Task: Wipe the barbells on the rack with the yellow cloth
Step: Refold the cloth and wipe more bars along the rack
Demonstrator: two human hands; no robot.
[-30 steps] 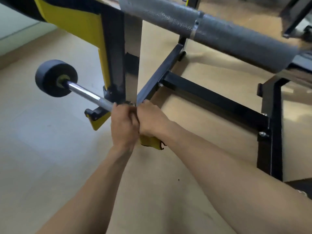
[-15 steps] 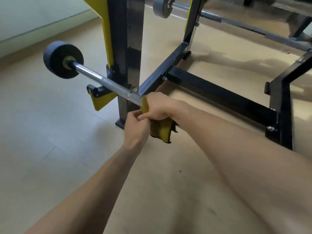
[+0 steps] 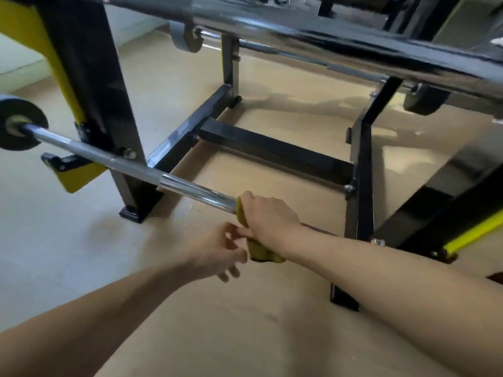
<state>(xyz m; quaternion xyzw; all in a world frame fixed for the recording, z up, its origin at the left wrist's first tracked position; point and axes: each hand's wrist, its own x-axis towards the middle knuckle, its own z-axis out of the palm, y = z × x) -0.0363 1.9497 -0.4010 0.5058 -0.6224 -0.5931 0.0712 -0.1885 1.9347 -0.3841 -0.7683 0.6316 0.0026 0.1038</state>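
A chrome barbell (image 3: 174,183) with a dark round weight (image 3: 16,123) at its left end lies low on the black and yellow rack (image 3: 89,85). My right hand (image 3: 268,216) is wrapped around the bar's middle with the yellow cloth (image 3: 258,250) between palm and bar; the cloth's loose end hangs below my wrist. My left hand (image 3: 217,251) hovers just below and left of it, fingers spread and blurred, holding nothing. Another barbell (image 3: 313,25) crosses the top of the view, close to the camera.
The rack's black base bars (image 3: 275,148) and uprights (image 3: 362,175) stand on the pale floor behind the bar. A grey weight (image 3: 182,36) on a further bar shows at the top. A yellow-striped black frame (image 3: 468,235) is at the right edge.
My right hand has slid the cloth rightward along the bar, away from the left upright. My left hand has let go of the cloth and opened.
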